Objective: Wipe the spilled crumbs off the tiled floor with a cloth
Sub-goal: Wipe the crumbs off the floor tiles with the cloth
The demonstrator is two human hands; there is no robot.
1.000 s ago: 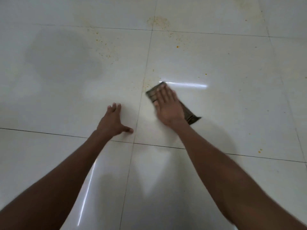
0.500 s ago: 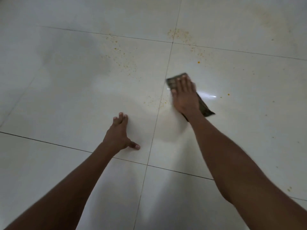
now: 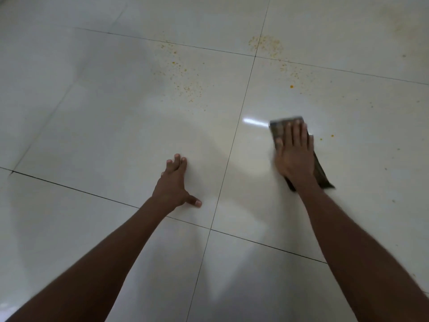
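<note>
The cloth [image 3: 278, 130] — dark and folded — is pressed flat against the tiled floor [image 3: 104, 126] under the right hand [image 3: 293, 156], whose fingers are laid straight across it, the grip open rather than curled; its far corner shows beyond the fingertips and its near end trails beside the wrist. The left hand [image 3: 173, 187] is braced on the neighbouring tile, fingers spread, thumb out, nothing held. Crumbs [image 3: 188, 86] are scattered well beyond both hands, with a denser patch [image 3: 267, 45] near a grout crossing and what appear to be a few specks [image 3: 332, 135] just right of the cloth.
</note>
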